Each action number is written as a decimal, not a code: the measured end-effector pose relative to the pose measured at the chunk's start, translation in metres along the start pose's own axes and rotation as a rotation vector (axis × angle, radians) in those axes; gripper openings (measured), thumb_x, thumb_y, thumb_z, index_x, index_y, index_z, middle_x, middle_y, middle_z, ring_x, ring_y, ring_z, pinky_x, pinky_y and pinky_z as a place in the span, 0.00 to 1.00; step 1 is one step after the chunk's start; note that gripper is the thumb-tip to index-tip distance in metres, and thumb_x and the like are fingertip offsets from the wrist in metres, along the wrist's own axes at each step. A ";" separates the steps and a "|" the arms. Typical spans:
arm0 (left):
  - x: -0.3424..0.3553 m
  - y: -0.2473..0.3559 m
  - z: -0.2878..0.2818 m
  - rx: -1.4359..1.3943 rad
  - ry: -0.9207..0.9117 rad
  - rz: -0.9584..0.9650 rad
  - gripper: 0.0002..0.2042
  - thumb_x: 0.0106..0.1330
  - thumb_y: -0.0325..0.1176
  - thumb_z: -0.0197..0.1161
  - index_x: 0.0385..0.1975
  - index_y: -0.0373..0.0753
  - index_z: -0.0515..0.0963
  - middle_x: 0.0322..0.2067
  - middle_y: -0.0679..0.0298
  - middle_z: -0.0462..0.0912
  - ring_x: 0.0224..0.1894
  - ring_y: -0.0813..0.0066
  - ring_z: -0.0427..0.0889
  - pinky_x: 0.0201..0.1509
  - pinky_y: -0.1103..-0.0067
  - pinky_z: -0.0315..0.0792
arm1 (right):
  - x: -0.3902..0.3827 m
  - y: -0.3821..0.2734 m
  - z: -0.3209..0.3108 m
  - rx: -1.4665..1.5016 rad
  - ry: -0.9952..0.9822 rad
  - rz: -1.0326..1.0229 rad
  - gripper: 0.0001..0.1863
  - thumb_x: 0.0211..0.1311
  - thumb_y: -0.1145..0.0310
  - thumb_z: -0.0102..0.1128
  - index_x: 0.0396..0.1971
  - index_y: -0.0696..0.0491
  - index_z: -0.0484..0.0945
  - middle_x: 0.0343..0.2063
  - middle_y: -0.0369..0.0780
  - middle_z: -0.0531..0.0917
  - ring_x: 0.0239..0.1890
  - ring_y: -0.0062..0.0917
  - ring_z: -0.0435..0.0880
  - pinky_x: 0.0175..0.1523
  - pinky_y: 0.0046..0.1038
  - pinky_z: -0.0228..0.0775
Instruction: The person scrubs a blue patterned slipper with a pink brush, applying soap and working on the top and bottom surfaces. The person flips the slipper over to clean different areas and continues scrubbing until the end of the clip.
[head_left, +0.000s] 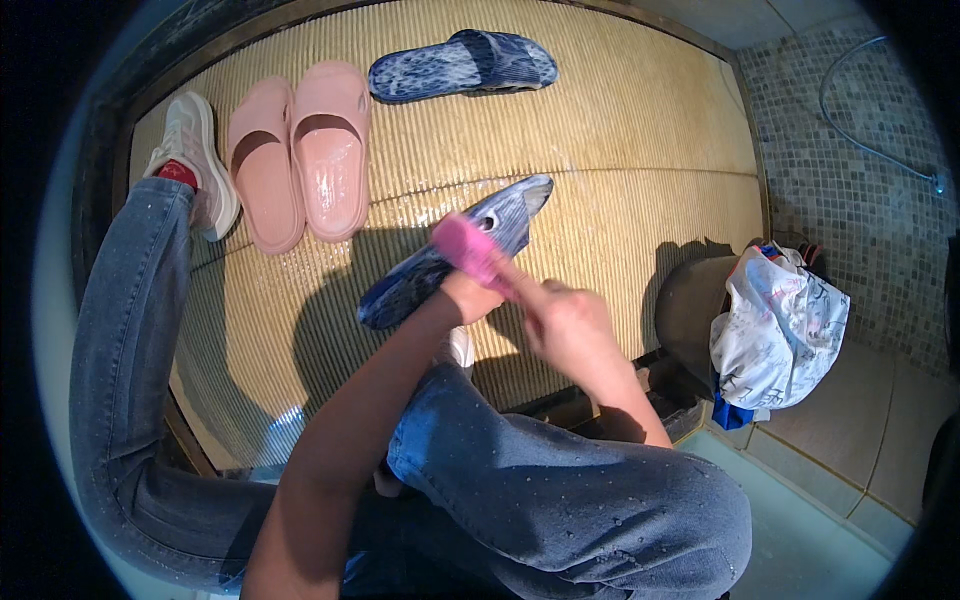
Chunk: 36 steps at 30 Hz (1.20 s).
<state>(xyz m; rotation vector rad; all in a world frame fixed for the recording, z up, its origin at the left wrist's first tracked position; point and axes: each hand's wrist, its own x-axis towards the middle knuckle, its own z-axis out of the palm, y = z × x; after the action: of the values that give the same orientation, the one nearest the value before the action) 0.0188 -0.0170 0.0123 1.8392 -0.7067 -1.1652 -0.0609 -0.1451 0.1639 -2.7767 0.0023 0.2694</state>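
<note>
In my left hand (470,298) is a blue-and-white patterned slipper (397,288), tilted above the ribbed surface, with an eye-like mark near one end. The fingers are partly hidden behind it. My right hand (572,325) is closed around a pink brush (462,243), slightly blurred, its head over the slipper's upper side. The bristles cannot be seen. A matching blue slipper (420,73) lies on its own at the far side. To the left, two wet pink slippers (332,185) lie side by side.
A ribbed yellowish board (640,130) with wet patches lies under everything. My left foot in a pale sneaker (208,165) rests on it. At right, a white printed cloth (780,320) hangs over a dark rounded object (690,310). Beyond are a mosaic wall (810,150) and a hose (855,133).
</note>
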 end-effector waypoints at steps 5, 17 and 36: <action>-0.005 -0.001 -0.003 -0.109 0.027 -0.059 0.24 0.63 0.43 0.59 0.56 0.39 0.71 0.49 0.52 0.78 0.53 0.60 0.75 0.59 0.68 0.68 | 0.005 0.021 -0.011 0.059 0.044 0.073 0.35 0.53 0.73 0.59 0.64 0.39 0.69 0.21 0.44 0.81 0.23 0.37 0.83 0.31 0.38 0.77; 0.000 0.002 -0.007 -0.220 -0.058 -0.070 0.29 0.62 0.34 0.63 0.63 0.35 0.63 0.59 0.54 0.71 0.58 0.64 0.72 0.62 0.70 0.67 | 0.002 0.021 0.006 0.153 0.100 -0.033 0.35 0.53 0.74 0.58 0.64 0.36 0.69 0.21 0.43 0.81 0.22 0.36 0.82 0.30 0.37 0.76; 0.001 -0.012 0.000 -0.184 0.127 -0.100 0.36 0.59 0.48 0.64 0.66 0.40 0.63 0.61 0.47 0.70 0.62 0.55 0.70 0.66 0.69 0.64 | 0.009 0.044 0.024 0.151 0.196 0.214 0.39 0.50 0.76 0.60 0.66 0.37 0.67 0.21 0.45 0.81 0.22 0.38 0.82 0.29 0.38 0.76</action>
<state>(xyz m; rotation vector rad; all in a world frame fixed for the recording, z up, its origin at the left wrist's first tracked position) 0.0194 -0.0113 0.0016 1.7905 -0.4260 -1.1266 -0.0582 -0.1777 0.1250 -2.6403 0.3550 0.0466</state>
